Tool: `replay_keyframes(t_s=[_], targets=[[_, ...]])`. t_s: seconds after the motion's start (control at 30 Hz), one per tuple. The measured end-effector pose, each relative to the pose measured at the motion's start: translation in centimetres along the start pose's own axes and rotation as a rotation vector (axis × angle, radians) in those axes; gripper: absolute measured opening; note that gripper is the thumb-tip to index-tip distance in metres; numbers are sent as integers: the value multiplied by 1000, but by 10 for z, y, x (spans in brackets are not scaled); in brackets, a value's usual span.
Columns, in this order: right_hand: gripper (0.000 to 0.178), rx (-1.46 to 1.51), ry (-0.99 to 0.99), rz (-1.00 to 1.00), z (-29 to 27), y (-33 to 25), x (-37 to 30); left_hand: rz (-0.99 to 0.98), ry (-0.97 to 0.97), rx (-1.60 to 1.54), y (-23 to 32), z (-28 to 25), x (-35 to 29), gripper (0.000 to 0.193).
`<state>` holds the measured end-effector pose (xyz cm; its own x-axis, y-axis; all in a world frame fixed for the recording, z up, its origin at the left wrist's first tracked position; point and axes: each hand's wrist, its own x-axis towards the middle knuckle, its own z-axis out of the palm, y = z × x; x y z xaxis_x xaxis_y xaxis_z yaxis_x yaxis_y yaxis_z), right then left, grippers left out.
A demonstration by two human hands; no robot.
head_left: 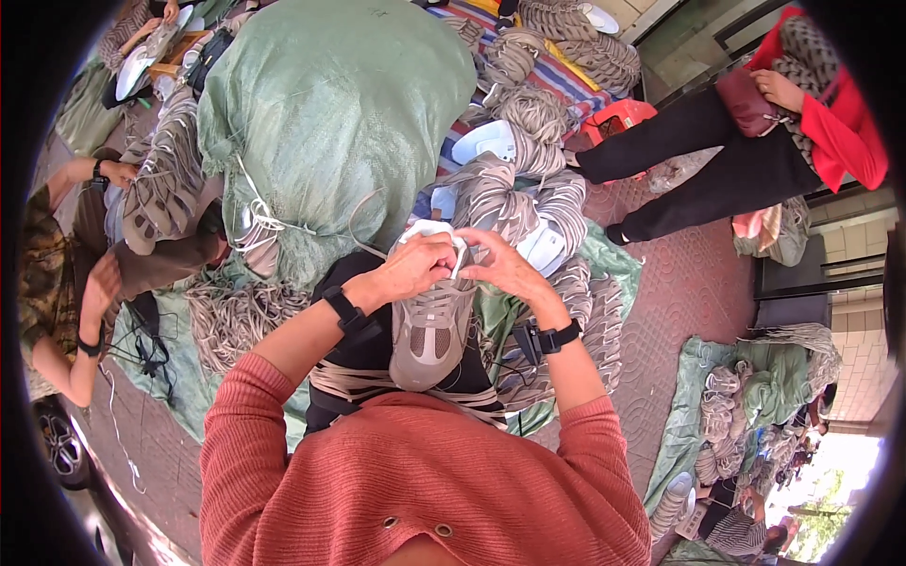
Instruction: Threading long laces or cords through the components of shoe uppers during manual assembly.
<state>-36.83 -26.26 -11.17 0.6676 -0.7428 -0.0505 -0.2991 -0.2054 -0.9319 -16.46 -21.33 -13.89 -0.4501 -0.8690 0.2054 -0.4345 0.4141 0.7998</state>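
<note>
A grey-beige sneaker (430,347) with mesh panels rests on my lap, toe toward me. My left hand (420,266) is closed at its upper opening, fingers bent and pinching near the white lining (431,228). On the other side of the opening, my right hand (502,269) grips the edge between thumb and fingers, at a small white piece. Whether that piece is lining, tongue or lace I cannot tell. The fingertips of both hands nearly meet over the laced part. Loose beige laces (354,385) lie across my dark-clothed thighs.
A huge green woven sack (330,113) stands just ahead. Bundled sneakers (500,203) are heaped to its right, and a pile of laces (241,325) lies at left. A co-worker at left handles stacked shoes (165,179); a person in red (840,141) stands at right.
</note>
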Motion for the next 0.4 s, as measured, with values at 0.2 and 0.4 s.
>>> replay_keyframes(t_s=[0.2,0.4], targets=[[35,-137,-140,2,-11,8,1,325,219,807,-4,-43,9,11],[32,-109,-166,111,-7,-2,4,-269,565,968,-62,-200,-57,19]])
